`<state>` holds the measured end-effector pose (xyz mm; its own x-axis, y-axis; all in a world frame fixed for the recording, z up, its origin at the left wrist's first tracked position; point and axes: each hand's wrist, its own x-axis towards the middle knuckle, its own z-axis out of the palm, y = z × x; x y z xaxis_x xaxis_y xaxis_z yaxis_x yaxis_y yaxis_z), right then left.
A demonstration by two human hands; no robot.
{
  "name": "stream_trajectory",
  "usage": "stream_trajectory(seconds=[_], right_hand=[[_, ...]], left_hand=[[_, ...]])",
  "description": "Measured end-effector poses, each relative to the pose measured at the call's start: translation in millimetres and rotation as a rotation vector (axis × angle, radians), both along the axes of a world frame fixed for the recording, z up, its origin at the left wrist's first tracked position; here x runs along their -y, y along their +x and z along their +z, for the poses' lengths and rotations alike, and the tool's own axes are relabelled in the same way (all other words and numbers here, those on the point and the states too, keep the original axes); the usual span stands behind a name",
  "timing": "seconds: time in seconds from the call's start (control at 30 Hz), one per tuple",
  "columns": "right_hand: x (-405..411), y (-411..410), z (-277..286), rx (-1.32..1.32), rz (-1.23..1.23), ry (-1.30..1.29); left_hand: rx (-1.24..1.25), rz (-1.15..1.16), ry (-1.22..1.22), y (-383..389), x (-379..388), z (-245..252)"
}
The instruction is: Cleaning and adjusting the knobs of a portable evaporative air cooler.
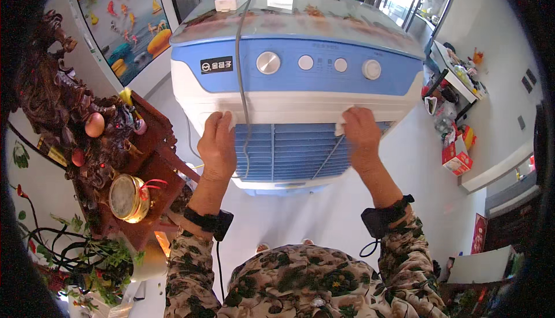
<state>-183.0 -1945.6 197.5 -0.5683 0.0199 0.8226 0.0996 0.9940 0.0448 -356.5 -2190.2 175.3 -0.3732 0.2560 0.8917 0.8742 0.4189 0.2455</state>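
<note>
Before me stands a blue and white air cooler (295,97) with knobs on its front panel and a blue louvred grille (303,151) below. My left hand (218,144) is closed around a bit of white cloth or tissue (234,120) at the white strip by the grille's upper left corner. On the other side, my right hand (360,133) grips a similar white cloth or tissue (340,126) against the strip near the upper right. A grey power cord (241,58) hangs down the front from a white power strip (232,2) on the cooler's top.
At the left, a dark carved wooden sculpture (86,114) stands on a reddish wooden stand (160,183) with a golden round container (129,198). Leafy plants (104,253) are at the lower left. Boxes and bags (456,155) lie by the right wall.
</note>
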Motion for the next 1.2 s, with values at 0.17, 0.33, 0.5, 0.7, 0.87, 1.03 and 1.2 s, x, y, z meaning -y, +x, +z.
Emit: stream_trajectory(seconds=[0.17,0.33,0.5,0.7,0.87,1.03,1.2], right_hand=[[35.5,-22.9,12.4,0.054,0.103,-0.025],[56.8,-43.5,15.9,0.049,0.274,0.092],[79.4,-67.5,6.3,0.044,0.349,0.126],[86.4,-76.7,7.8,0.089,0.408,0.145],[74.7,-62.0,14.3,0.182,0.403,0.071],[43.8,-33.0,11.5,0.156,0.283,0.179],[7.5,1.5,12.1,0.122,0.212,0.08]], left_hand=[[-0.014,-0.048,-0.022,2.7,-1.4,5.3],[-0.008,-0.103,-0.043,4.6,-3.2,8.2],[0.04,-0.169,-0.082,14.9,-15.6,9.3],[0.072,-0.244,-0.123,14.4,-16.8,10.4],[0.014,-0.237,-0.168,3.7,-6.7,2.7],[-0.051,-0.088,-0.154,-2.6,9.9,6.9],[-0.103,0.037,-0.192,-11.9,17.3,3.5]])
